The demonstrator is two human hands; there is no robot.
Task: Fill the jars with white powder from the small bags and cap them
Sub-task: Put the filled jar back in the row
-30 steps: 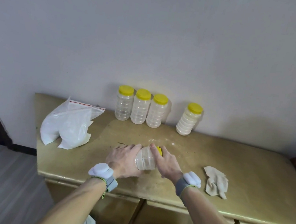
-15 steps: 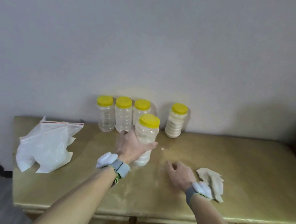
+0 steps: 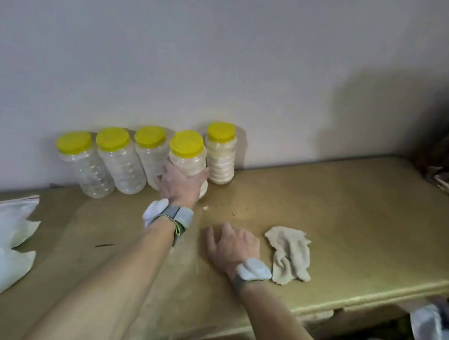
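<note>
- Yellow-capped filled jar (image 3: 187, 158) stands upright in the back row; left hand (image 3: 180, 185) clamps its lower body
- right hand (image 3: 233, 247) rests on table (image 3: 350, 224), fingers apart; empty jars (image 3: 98, 169) lie nearer the left hand

Dim, diffuse indoor light fell across the wall (image 3: 231, 46), where a broad soft shadow (image 3: 377, 102) darkened the area toward 2 o'clock. The jars (image 3: 147, 156) showed no glare. Motion blur softened the whole frame, and the tabletop (image 3: 352, 211) edge bowed toward 5 o'clock.
</note>
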